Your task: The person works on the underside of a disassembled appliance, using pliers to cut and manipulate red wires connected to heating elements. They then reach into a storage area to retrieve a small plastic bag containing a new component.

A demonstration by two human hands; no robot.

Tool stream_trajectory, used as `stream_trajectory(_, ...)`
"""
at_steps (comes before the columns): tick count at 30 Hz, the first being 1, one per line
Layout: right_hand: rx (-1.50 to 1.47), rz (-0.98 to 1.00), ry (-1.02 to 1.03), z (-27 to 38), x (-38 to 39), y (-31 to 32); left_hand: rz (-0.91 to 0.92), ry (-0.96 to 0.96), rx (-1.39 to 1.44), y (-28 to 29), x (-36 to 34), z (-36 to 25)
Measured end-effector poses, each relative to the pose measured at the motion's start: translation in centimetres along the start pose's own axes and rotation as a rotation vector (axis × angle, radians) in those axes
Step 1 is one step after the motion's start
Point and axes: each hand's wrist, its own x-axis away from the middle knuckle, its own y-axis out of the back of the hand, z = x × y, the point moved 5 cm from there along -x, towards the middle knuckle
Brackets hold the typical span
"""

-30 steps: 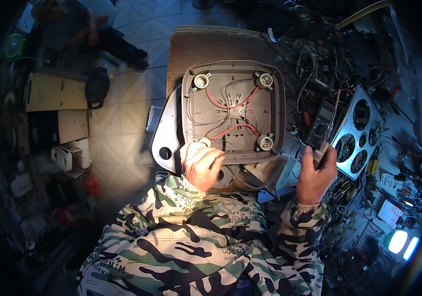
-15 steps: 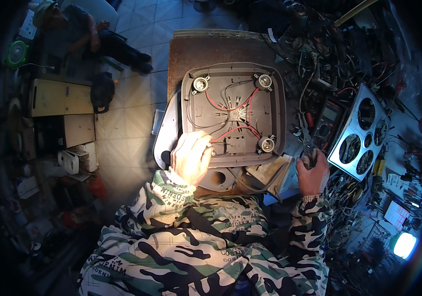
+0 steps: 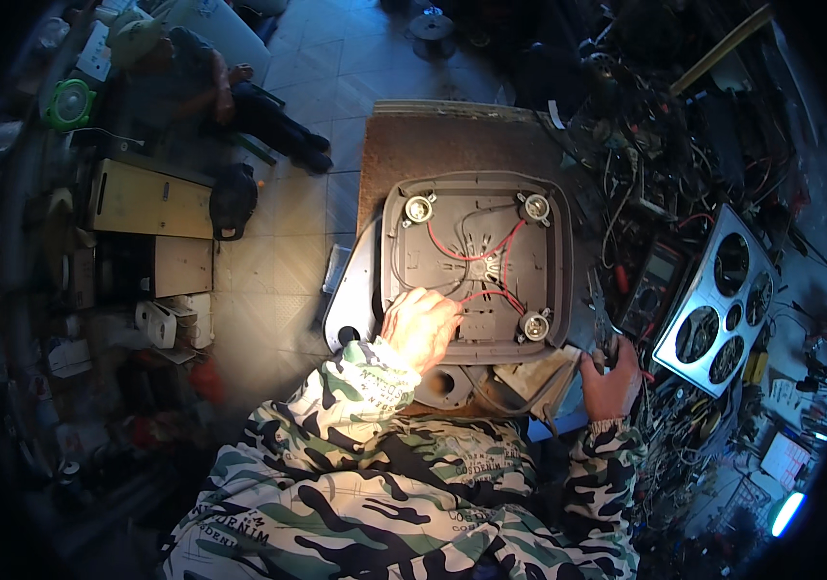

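A square brown plastic housing [image 3: 476, 182] lies open side up on the bench. Round metal sockets, such as the far-left socket [image 3: 419, 209], sit in its visible corners. Red and dark wires curve between them past the slotted centre. My left hand [image 3: 421, 327] covers the near-left corner, fingers closed at the end of a red wire [image 3: 479, 295]; what lies under the palm is hidden. Right of the housing, my right hand [image 3: 611, 379] is closed around the handles of pliers [image 3: 598, 304], whose jaws point away from me.
The wooden bench [image 3: 433, 135] carries a flat grey panel [image 3: 353, 290] partly under the housing. To the right are a multimeter [image 3: 653, 280], a silver plate with round holes [image 3: 681, 324] and piled cables and tools. A person [image 3: 259, 111] sits far left, near a wooden cabinet [image 3: 147, 198].
The whole view has shifted, so the bench appears lower and farther right. My left hand has moved slightly inward over the housing. My right hand keeps the pliers.
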Motion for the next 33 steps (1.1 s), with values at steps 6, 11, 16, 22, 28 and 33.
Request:
stream_trajectory(6,-0.087,0.02,-0.014,-0.3,-0.2,-0.7,0.008,-0.026,-0.045,-0.2,0.1,0.4)
stream_trajectory(11,-0.09,0.037,0.004,-0.3,-0.5,-0.8,-0.036,0.003,0.016,0.6,0.5,0.2)
stream_trajectory(16,-0.1,0.022,-0.016,-0.7,-0.1,-0.7,-0.416,-0.027,-0.398,5.0,-1.0,1.4)
stream_trajectory(22,-0.105,0.009,0.017,-0.1,-0.1,-0.6,-0.277,0.208,-0.454,5.6,-2.0,4.2)
stream_trajectory(28,-0.147,-0.001,-0.012,-0.7,0.1,-1.0,-0.255,0.238,-0.474,5.2,-1.9,4.7)
stream_trajectory(33,-0.15,0.017,-0.021,-1.5,0.0,-1.2,-0.254,0.216,-0.441,4.8,-2.1,4.9)
